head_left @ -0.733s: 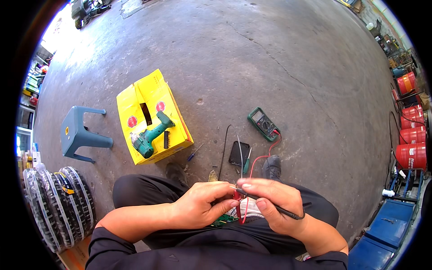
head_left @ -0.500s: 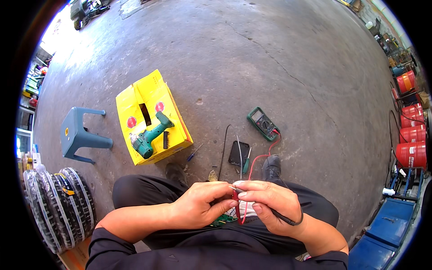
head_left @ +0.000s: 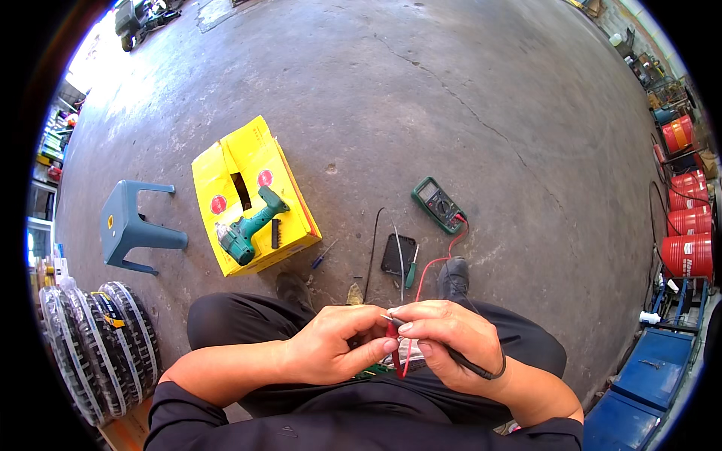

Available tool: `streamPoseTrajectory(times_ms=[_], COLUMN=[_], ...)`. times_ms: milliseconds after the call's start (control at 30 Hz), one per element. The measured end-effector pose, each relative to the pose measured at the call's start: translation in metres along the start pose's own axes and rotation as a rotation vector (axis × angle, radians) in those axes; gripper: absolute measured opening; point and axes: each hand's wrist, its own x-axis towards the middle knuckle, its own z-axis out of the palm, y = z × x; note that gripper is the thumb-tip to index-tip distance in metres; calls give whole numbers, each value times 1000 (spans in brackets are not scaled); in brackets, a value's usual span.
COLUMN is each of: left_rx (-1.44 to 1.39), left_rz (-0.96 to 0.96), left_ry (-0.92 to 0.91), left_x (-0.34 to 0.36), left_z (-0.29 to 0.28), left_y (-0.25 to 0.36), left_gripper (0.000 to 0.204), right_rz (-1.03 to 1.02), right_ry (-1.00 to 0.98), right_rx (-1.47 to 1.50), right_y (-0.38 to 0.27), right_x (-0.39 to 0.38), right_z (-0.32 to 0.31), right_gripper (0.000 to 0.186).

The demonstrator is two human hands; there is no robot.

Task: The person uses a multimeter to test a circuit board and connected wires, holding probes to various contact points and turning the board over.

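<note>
Above my lap, my left hand [head_left: 338,343] pinches a red test probe [head_left: 395,347] between thumb and fingers. Close against it, my right hand [head_left: 460,340] holds a black test probe [head_left: 472,366], its rear end passing under the palm toward the wrist. The tips meet or nearly meet at my fingertips; contact is too small to tell. A red lead [head_left: 419,279] runs up to a green multimeter [head_left: 439,204] lying on the floor. Something green [head_left: 371,371] in my lap is mostly hidden by my hands.
A teal cordless tool [head_left: 252,227] and a small black strip [head_left: 276,234] lie on a yellow box [head_left: 301,218]. Nearby are a black cover [head_left: 394,258], a green screwdriver [head_left: 411,272], a blue screwdriver [head_left: 322,258], a stool [head_left: 124,225], tires [head_left: 68,346] and red drums [head_left: 688,255].
Both hands keep their grips near the same spot, with only a slight shift of the fingers and probes. Things on the floor and box stay in place.
</note>
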Motion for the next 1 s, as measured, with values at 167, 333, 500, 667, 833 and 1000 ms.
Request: streamPoseTrajectory(times_ms=[167,333,500,667,833,1000], left_rx=[-3,-230,-362,-284,-295,-350], left_rz=[67,-124,-156,-154,-202,-238], left_ry=[25,-70,-165,-223,-237,-213], left_x=[2,-1,-2,-1,2,1], left_z=[-1,-5,-6,-10,-10,-7], left_y=[-5,-2,1,-3,-5,-3], left_gripper=[19,27,31,38,41,42], right_rz=[15,106,183,278,164,631], right_ry=[14,22,-22,-4,-20,33], right_rx=[61,195,255,256,121,604], right_y=[-1,-5,-6,-7,-2,-3], right_x=[-1,-3,-5,-6,-1,-15], right_z=[1,-1,-3,0,-2,3], right_gripper=[23,22,29,30,24,25])
